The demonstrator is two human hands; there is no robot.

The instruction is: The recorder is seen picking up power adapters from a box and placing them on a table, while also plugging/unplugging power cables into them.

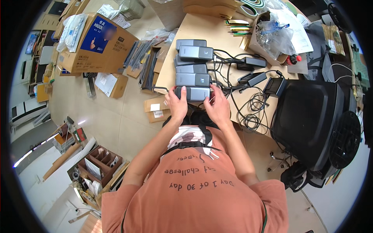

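1. And there it was, right at the near edge of the light wood-coloured bench (206, 29): a dark grey, rounded-rectangular power bank (197, 94), lying lengthwise across the person's front!
2. Two hands in play, set apart, one at each end. The left hand (178, 105) had the left end clamped, thumb laid over the top; the right hand (218, 108) curled about the right end, though whether it pinched the casing or a plug there, I couldn't tell.
3. The step in hand looked like close work at the ends of that bank. The next move, by my reading, called for a steady left hold, a fine right-hand touch and slack in the leads.
4. Now the count! One bank between the hands and, as far as the overlaps showed, five more grey slabs of the same shape (190, 79) beyond it: six in all.
5. Over to the right, three black, box-shaped plastic adapters (251, 63), plus a tangle of thin black cables (251, 126) too knotted to number.
6. Flanking it all: one black padded chair (307, 108) rightward, one large brown cardboard carton (112, 50) leftward.
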